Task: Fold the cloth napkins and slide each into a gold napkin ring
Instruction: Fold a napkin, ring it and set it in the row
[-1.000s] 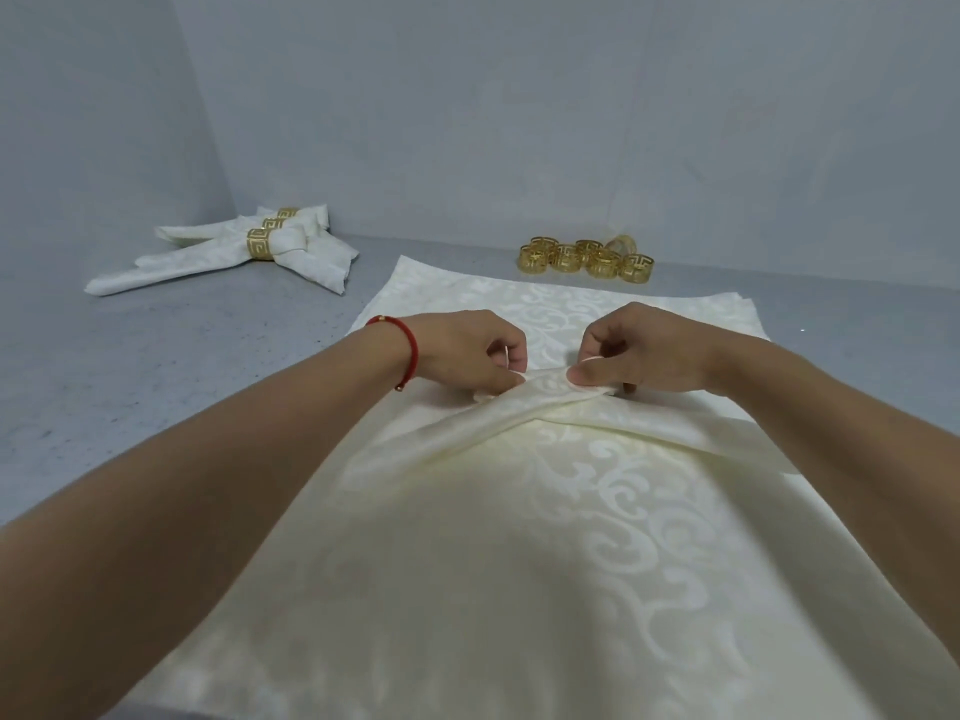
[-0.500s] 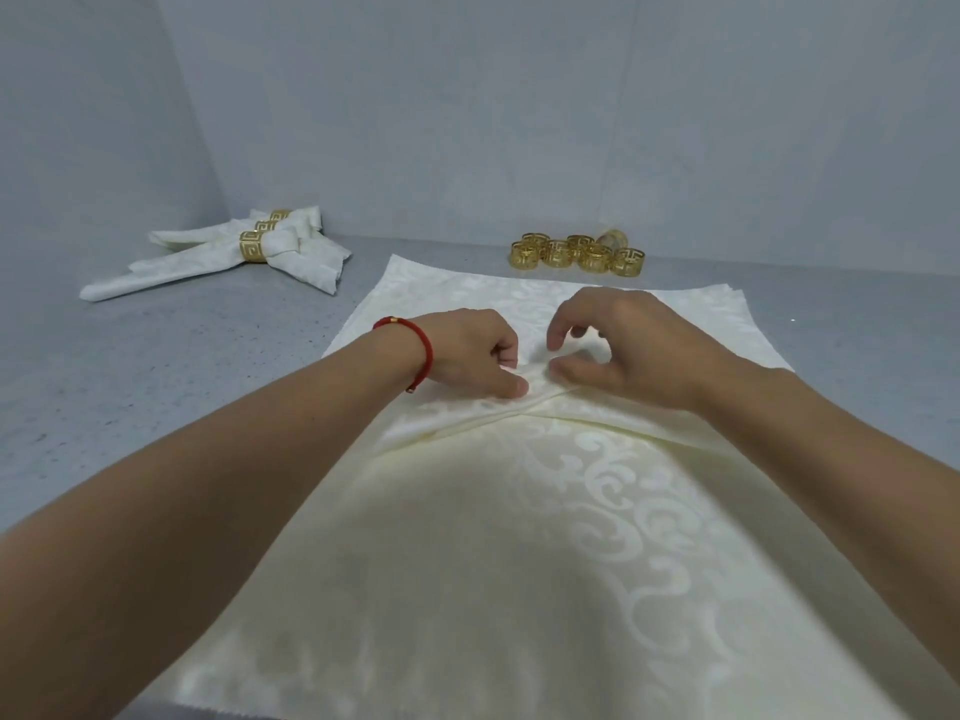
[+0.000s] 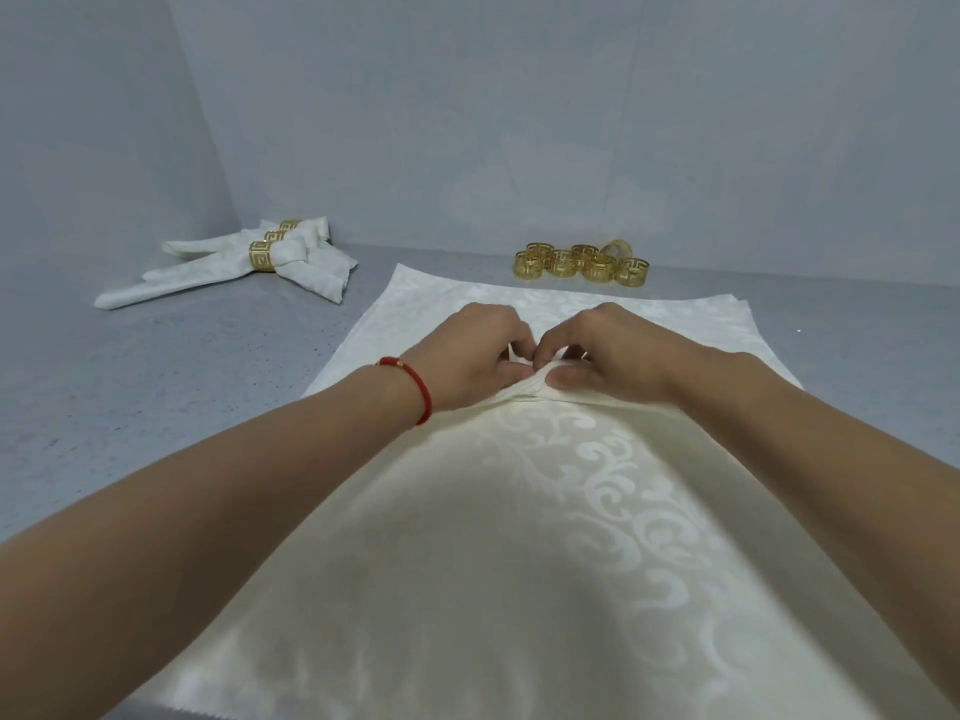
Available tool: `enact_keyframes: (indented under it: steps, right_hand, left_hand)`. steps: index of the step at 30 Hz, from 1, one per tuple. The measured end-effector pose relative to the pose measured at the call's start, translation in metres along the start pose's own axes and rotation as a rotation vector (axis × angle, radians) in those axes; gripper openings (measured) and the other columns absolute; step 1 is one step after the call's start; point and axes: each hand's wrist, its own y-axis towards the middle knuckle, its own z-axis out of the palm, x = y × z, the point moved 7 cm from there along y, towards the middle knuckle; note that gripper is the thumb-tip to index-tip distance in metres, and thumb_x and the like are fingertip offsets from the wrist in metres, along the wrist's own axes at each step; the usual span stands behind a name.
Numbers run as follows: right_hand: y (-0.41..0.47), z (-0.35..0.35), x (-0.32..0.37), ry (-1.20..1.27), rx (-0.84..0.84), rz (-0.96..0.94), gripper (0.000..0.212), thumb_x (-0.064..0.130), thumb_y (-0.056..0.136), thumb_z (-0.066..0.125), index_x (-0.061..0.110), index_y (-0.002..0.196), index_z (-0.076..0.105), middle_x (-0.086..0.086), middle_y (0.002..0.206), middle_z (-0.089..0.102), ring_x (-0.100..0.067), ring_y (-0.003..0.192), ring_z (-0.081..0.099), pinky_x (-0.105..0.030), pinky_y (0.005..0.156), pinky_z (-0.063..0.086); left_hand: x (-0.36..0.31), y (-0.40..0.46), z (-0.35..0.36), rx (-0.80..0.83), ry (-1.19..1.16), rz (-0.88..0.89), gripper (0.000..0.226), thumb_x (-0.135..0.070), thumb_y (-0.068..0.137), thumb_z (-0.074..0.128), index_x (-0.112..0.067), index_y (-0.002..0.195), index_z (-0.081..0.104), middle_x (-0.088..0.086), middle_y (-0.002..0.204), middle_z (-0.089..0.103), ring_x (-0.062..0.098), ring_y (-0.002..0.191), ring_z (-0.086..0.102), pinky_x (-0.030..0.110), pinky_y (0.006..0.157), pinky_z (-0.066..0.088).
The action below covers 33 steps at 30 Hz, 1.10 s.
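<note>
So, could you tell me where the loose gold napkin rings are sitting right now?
In the head view the gold napkin rings sit clustered at the table's far edge by the back wall, right of centre, just beyond the spread napkin.

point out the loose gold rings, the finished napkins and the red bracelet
loose gold rings (image 3: 582,262), head view, middle of the cluster
finished napkins (image 3: 208,275), head view, cloth of the front ringed napkin
red bracelet (image 3: 415,384), head view, cord over the left wrist
</note>
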Motion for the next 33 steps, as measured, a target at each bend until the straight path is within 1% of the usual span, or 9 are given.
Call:
enact_keyframes:
  steps: [4,7,11,13,17,20,24,29,33]
  right_hand:
    - [0.013,-0.001,-0.006,0.036,0.044,0.044,0.012,0.018,0.088,0.073,0.028,0.092,0.078,0.012,0.088,0.072,-0.008,0.084,0.069,-0.037,0.080,0.058]
    - [0.020,-0.002,-0.006,0.010,0.064,0.056,0.013,0.018,0.086,0.075,0.029,0.093,0.074,0.012,0.083,0.070,-0.006,0.080,0.065,-0.030,0.074,0.055]
    - [0.017,0.000,-0.005,-0.011,-0.043,0.032,0.016,0.008,0.086,0.070,0.021,0.090,0.061,0.014,0.069,0.058,0.000,0.066,0.054,-0.018,0.058,0.035]
    - [0.010,0.004,-0.006,-0.033,-0.117,0.012,0.018,0.008,0.086,0.070,0.022,0.085,0.059,0.014,0.064,0.054,-0.002,0.061,0.049,-0.015,0.056,0.032]
    - [-0.003,0.011,-0.008,-0.054,-0.163,-0.051,0.004,0.022,0.090,0.074,0.019,0.092,0.072,0.005,0.080,0.069,-0.018,0.076,0.062,-0.036,0.071,0.050]
    - [-0.008,0.012,-0.013,-0.042,-0.126,-0.050,0.015,0.029,0.091,0.075,0.021,0.103,0.077,0.006,0.102,0.074,-0.019,0.094,0.068,-0.039,0.083,0.055]
    - [-0.004,0.010,-0.014,-0.024,-0.145,-0.056,0.008,0.024,0.089,0.079,0.022,0.096,0.081,0.006,0.097,0.077,-0.018,0.091,0.070,-0.042,0.083,0.056]
    - [-0.007,0.000,-0.023,0.320,-0.053,0.090,0.010,0.027,0.093,0.074,0.033,0.093,0.082,0.017,0.096,0.078,-0.001,0.097,0.070,-0.033,0.095,0.055]
    - [0.004,-0.006,-0.040,0.550,0.070,0.232,0.014,0.030,0.097,0.069,0.024,0.096,0.081,0.001,0.100,0.078,-0.023,0.101,0.071,-0.041,0.097,0.053]
  left_hand:
    - [0.004,-0.012,0.000,-0.099,-0.128,-0.010,0.015,-0.034,0.089,0.071,-0.021,0.085,0.079,-0.007,0.085,0.071,0.011,0.082,0.062,0.032,0.076,0.050]
    - [-0.001,-0.008,0.004,-0.047,-0.030,-0.010,0.017,-0.038,0.085,0.074,-0.021,0.080,0.078,-0.006,0.080,0.068,0.014,0.078,0.059,0.032,0.070,0.047]
    - [-0.008,0.005,0.002,0.016,0.114,-0.069,0.029,-0.026,0.080,0.077,-0.025,0.063,0.053,-0.018,0.066,0.052,0.013,0.070,0.052,0.030,0.063,0.044]
    - [-0.006,0.008,0.004,0.008,0.132,-0.111,0.029,-0.026,0.078,0.077,-0.025,0.064,0.051,-0.017,0.069,0.052,0.015,0.073,0.054,0.029,0.061,0.040]
    - [-0.004,0.009,0.011,0.013,0.129,-0.152,0.034,-0.027,0.078,0.077,-0.028,0.063,0.047,-0.001,0.085,0.060,0.025,0.084,0.059,0.030,0.060,0.037]
    - [-0.010,0.010,0.012,0.065,0.128,-0.131,0.036,-0.028,0.075,0.083,-0.025,0.064,0.049,0.003,0.085,0.063,0.026,0.085,0.060,0.033,0.065,0.046]
    - [-0.017,0.016,0.007,0.118,0.119,-0.109,0.041,-0.025,0.072,0.086,-0.025,0.063,0.045,0.000,0.084,0.057,0.025,0.088,0.056,0.030,0.066,0.043]
    - [-0.022,0.022,0.007,0.152,0.135,-0.118,0.037,-0.016,0.074,0.078,-0.022,0.069,0.042,0.001,0.089,0.049,0.026,0.092,0.053,0.033,0.069,0.047]
    - [-0.024,0.023,0.006,0.103,0.113,-0.137,0.036,-0.015,0.075,0.078,-0.018,0.086,0.043,0.004,0.098,0.044,0.023,0.086,0.050,0.033,0.070,0.049]
